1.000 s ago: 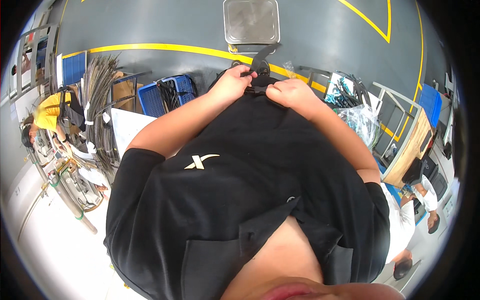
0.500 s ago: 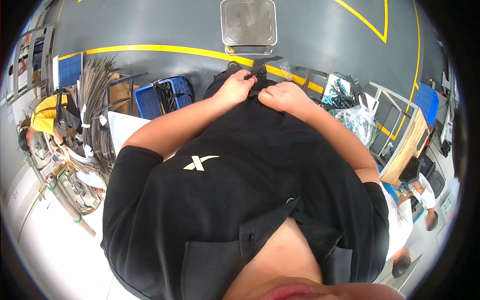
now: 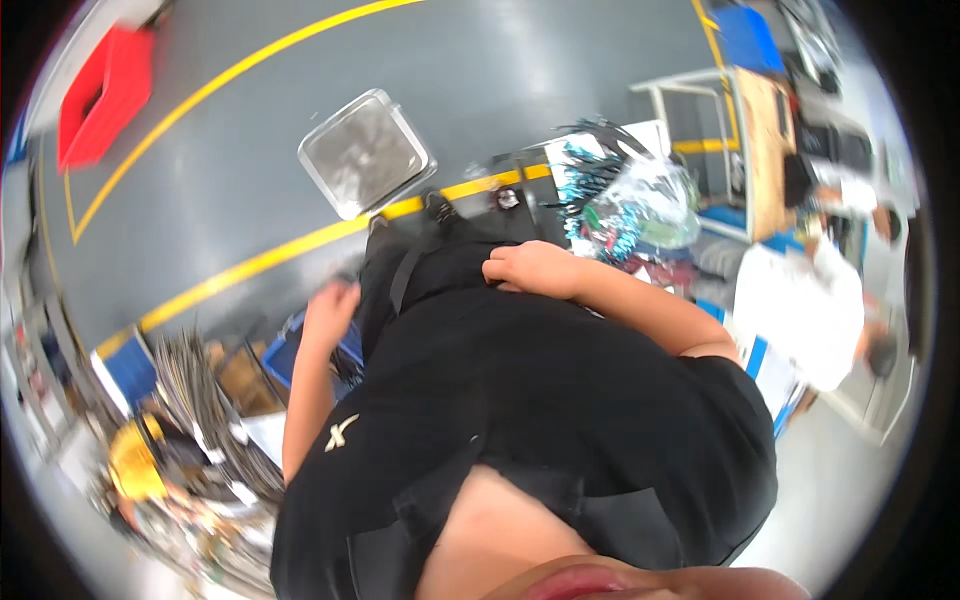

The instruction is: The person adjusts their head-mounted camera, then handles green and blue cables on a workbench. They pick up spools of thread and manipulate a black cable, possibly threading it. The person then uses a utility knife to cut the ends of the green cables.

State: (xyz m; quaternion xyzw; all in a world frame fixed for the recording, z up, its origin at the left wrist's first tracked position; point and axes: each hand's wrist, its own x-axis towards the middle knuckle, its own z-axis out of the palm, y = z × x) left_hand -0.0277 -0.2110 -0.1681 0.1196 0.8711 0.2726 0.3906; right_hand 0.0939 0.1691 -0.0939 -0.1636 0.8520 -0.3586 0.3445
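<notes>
At my waist, my right hand (image 3: 535, 270) rests against the black clothing (image 3: 460, 275) with its fingers curled. Whatever lies under those fingers is hidden. A dark strap (image 3: 406, 278) hangs down the front of my trousers, left of that hand and apart from it. Out at my left side, my left hand (image 3: 332, 308) is lowered and smeared by motion. Something dark shows by its fingertips, too blurred to name. Past my feet stands a square stool with a shiny metal top (image 3: 365, 155).
Left of me are a blue crate (image 3: 285, 352) and a bundle of long grey strips (image 3: 190, 385). On the right, a clear plastic bag (image 3: 650, 205) lies beside dark and teal cables (image 3: 590, 180). A red bin (image 3: 108, 95) stands far left. People work at both sides.
My left hand has left the strap at my waist and swung out to the left. My right hand stays at the waist. The view has turned, bringing the red bin into sight.
</notes>
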